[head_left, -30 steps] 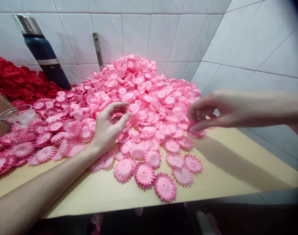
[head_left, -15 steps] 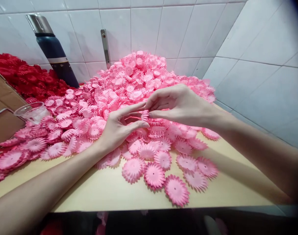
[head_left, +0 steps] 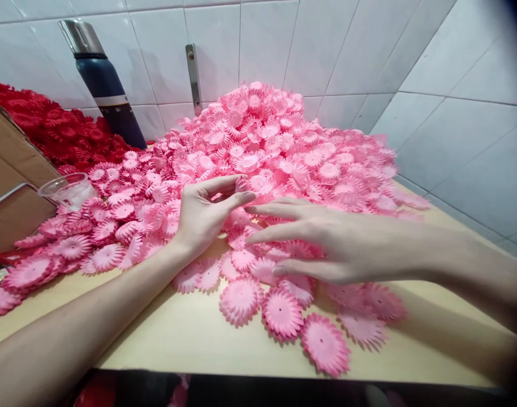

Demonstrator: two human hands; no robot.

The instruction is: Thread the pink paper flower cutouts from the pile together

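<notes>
A big heap of pink paper flowers [head_left: 275,147] covers the pale wooden table [head_left: 190,339] and thins out to single flowers [head_left: 281,311] near the front edge. My left hand [head_left: 201,215] rests on the heap, its thumb and forefinger curled in a pinch around what looks like one small pink flower [head_left: 242,183]. My right hand [head_left: 339,246] hovers flat just right of it, fingers spread and pointing left, holding nothing. It hides several of the flowers beneath it.
A dark blue flask with a steel cap [head_left: 108,90] leans on the tiled wall. A pile of red paper flowers [head_left: 59,130] lies at the back left. A clear plastic cup [head_left: 67,189] and a cardboard box [head_left: 12,181] stand at the left. A metal bracket [head_left: 194,73] is on the wall.
My right hand brought a flower from the right edge of the heap to my left hand's fingers, then let go and drew back, now open over the front flowers.
</notes>
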